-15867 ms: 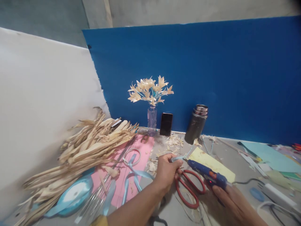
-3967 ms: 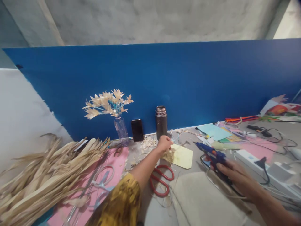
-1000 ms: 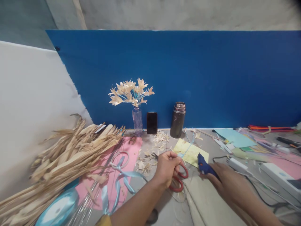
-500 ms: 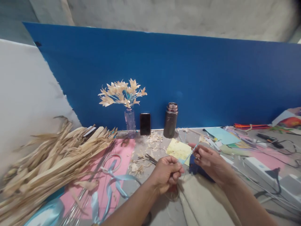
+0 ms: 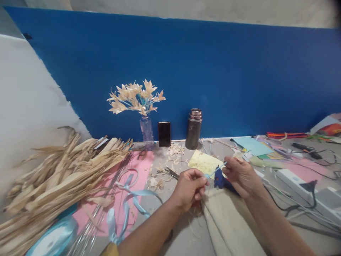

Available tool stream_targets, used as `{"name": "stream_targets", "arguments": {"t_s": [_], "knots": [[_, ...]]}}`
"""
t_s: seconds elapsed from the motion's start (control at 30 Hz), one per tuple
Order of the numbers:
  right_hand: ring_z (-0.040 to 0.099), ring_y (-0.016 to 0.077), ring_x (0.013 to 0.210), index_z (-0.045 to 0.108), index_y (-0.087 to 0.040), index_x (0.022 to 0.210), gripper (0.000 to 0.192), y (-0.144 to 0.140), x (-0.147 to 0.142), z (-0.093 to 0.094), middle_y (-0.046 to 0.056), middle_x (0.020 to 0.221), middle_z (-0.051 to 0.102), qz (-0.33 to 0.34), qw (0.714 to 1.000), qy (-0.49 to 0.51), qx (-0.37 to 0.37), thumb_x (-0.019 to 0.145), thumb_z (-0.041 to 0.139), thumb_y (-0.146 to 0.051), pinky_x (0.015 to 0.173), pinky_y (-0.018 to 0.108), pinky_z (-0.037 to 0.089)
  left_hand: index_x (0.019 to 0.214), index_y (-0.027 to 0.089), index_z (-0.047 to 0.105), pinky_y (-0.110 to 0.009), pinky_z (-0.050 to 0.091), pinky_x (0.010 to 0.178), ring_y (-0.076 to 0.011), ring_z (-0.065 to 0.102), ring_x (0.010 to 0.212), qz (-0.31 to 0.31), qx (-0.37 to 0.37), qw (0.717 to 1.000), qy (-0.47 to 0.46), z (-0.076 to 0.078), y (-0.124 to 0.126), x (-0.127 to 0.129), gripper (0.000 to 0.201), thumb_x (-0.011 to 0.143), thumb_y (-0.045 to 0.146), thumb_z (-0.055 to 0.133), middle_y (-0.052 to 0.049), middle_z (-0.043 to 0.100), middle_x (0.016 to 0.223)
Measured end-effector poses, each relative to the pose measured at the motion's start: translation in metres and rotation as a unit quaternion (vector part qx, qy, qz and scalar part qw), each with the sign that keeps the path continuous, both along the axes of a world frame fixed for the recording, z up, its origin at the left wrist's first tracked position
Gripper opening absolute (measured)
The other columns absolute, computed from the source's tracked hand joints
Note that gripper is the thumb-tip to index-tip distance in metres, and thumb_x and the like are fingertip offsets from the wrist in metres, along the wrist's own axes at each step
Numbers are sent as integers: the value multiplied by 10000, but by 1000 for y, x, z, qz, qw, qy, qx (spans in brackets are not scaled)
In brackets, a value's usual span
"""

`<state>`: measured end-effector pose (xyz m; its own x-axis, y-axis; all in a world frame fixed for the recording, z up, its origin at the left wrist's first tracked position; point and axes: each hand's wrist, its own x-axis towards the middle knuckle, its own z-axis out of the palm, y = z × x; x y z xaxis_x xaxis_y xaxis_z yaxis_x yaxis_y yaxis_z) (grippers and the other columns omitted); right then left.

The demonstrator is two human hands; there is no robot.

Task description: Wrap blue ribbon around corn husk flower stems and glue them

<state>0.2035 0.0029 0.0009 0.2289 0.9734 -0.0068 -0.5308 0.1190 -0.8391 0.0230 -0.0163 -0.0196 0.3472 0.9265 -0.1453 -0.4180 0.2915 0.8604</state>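
Observation:
A thin stem wrapped in light-blue ribbon (image 5: 216, 169) stretches at a slant between my two hands. My left hand (image 5: 189, 188) pinches the ribbon at its lower end, thumb against the fingers. Higher up on the right, my right hand (image 5: 242, 177) is closed on the upper end of the stem. Pale husk shows just above the right fingers; whether it belongs to the stem I cannot tell. Behind the hands lie a yellow paper sheet (image 5: 204, 163) and a dark-blue object (image 5: 218, 179). Scissors (image 5: 172, 173) lie left of my left hand, partly hidden.
Dried corn husks (image 5: 66, 174) pile up at left, beside wires (image 5: 89, 227), a ribbon roll (image 5: 53, 238) and pink paper (image 5: 142, 165). At the back stand a vase (image 5: 146, 132) of husk flowers (image 5: 135, 96), a phone (image 5: 164, 134) and a flask (image 5: 194, 129). A power strip (image 5: 295, 183) lies right.
The view has tilted down slightly. My right hand has turned and shifted a little right, bringing the stem to a flatter slant. My left hand keeps its pinch on the ribbon.

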Motion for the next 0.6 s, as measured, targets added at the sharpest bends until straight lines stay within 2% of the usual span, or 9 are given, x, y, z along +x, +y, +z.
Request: {"name": "stream_targets", "arguments": {"t_s": [0.13, 0.23, 0.43, 0.5, 0.6], "knots": [[441, 45, 517, 589, -169, 563, 435, 0, -8, 1, -67, 584, 524, -55, 998, 1, 3, 457, 979, -331, 432, 138, 402, 718, 171, 578, -178, 208, 314, -56, 389, 351, 32, 47, 996, 68, -1, -3, 3, 261, 677, 352, 762, -8, 635, 585], [396, 41, 449, 541, -180, 540, 450, 0, -14, 1, -88, 510, 458, -82, 997, -10, -2, 504, 958, -346, 383, 148, 361, 702, 174, 595, -197, 251, 350, -72, 415, 390, 57, 103, 985, 129, -1, -8, 4, 194, 739, 338, 692, -7, 621, 605], [387, 47, 425, 562, -187, 558, 412, 2, -16, -1, -81, 507, 472, -97, 994, -40, -28, 564, 930, -374, 350, 153, 327, 691, 178, 618, -225, 417, 579, -113, 532, 610, 106, 253, 933, 233, -8, -14, 5, 184, 843, 281, 603, -6, 599, 662], [426, 58, 458, 625, -186, 601, 379, 1, -15, -1, -59, 555, 523, -78, 995, -46, -34, 583, 912, -434, 364, 152, 351, 690, 178, 594, -217, 395, 539, -99, 505, 561, 105, 220, 947, 208, -10, -12, 6, 190, 838, 296, 607, -3, 595, 650], [549, 107, 611, 757, -198, 811, 420, -4, -12, -1, 12, 785, 661, 14, 999, -31, -37, 600, 870, -544, 466, 182, 471, 701, 189, 533, -192, 209, 376, -41, 309, 368, 46, 64, 993, 92, -9, -7, 5, 239, 777, 372, 666, 29, 563, 570]]}}
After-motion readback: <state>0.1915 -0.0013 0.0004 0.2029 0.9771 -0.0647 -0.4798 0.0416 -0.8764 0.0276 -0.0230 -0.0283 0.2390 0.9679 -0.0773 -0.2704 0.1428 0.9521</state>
